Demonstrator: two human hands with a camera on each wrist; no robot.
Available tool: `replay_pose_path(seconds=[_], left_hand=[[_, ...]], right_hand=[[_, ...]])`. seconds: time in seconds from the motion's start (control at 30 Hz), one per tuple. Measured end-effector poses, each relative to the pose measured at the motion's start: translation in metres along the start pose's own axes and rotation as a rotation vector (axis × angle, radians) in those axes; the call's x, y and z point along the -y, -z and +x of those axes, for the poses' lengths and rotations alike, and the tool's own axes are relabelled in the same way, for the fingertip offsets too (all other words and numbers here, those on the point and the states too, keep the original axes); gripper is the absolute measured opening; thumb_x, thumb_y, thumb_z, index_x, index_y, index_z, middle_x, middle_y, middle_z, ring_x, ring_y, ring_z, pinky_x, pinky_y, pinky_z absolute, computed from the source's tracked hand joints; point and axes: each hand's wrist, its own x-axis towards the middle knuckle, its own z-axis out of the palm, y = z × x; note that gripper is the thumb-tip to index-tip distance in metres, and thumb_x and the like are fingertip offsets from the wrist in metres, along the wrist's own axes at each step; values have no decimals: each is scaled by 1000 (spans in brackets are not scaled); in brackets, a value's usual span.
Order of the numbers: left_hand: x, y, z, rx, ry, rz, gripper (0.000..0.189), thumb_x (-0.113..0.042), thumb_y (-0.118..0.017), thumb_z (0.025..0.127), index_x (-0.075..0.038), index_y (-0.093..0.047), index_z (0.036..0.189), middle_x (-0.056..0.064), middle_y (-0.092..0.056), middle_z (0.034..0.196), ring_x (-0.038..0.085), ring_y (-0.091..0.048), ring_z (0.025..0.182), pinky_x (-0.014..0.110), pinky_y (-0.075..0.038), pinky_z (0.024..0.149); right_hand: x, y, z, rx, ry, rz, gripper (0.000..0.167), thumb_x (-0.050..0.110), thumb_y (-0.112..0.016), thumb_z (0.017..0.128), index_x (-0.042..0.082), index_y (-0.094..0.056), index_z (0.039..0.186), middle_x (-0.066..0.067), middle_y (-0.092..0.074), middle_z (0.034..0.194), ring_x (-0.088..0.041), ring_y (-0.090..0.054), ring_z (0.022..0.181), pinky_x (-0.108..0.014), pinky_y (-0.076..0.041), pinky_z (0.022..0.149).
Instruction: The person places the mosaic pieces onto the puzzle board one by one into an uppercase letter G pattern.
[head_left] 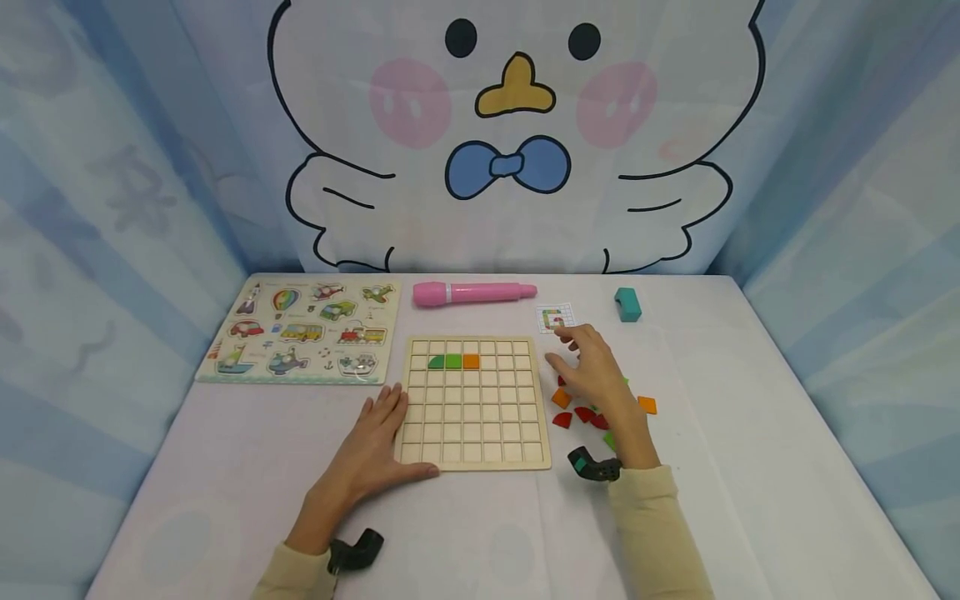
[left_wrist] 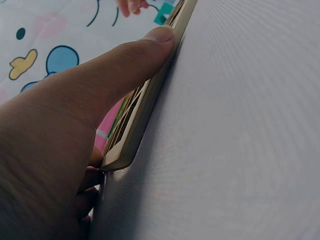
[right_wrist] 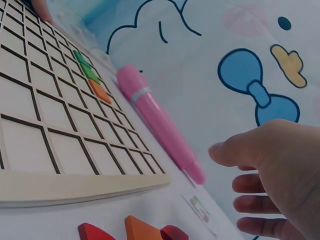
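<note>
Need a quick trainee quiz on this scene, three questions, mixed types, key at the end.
1. Multiple choice: what colour is the right-hand end of the three-piece row on the grid board, as the head view shows it?
A) red
B) green
C) orange
2. True or false: the pink pen-like item lies on top of the grid board.
3. Fill in: the ___ of the left grip lies at the board's near edge.

Key:
1. C, orange.
2. False; it lies on the table beyond the board's far edge.
3. Thumb.
</note>
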Motion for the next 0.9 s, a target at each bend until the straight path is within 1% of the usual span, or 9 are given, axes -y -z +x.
replay_pose_path(seconds=[0.23, 0.4, 0.53, 0.7, 0.9], left_hand=[[1, 0, 0, -1, 1, 2, 125, -75, -74, 69, 0, -27, 157, 14, -20, 167, 32, -15, 157, 51, -15, 129], [1, 0, 1, 9, 2, 0, 125, -75, -75, 69, 0, -27, 157, 15, -20, 167, 33, -14, 157, 52, -14, 129], [1, 0, 1, 10, -1, 3, 125, -75, -74, 69, 1, -27, 157, 16, -20, 167, 33, -14, 157, 52, -14, 129], [1, 0, 1, 0, -5, 11, 125, -75, -74, 69, 0, -27, 157, 15, -21, 167, 33, -15, 157, 52, -15, 128], [0, 1, 0, -6, -11, 8, 124, -75, -75, 69, 0, -28, 156, 15, -22, 167, 33, -16, 156, 52, -16, 128]], right_hand=[[-15, 11, -1, -28, -54, 14, 49, 29, -66, 97, 5, -54, 139, -16, -57, 131, -33, -55, 114, -49, -54, 100], [-27, 17, -4, -22, -120, 6, 50, 29, -65, 97, 7, -52, 140, -16, -55, 134, -33, -52, 116, -50, -52, 103], [-36, 22, -5, -19, -141, 1, 49, 28, -64, 97, 6, -52, 140, -17, -54, 135, -34, -52, 116, -51, -52, 103], [-46, 27, -6, -1, -150, 4, 50, 28, -63, 97, 4, -52, 139, -19, -53, 135, -35, -52, 116, -53, -51, 103], [-51, 29, -7, 50, -167, 16, 50, 28, -64, 96, 4, -53, 139, -19, -54, 133, -35, -52, 118, -53, -51, 103]])
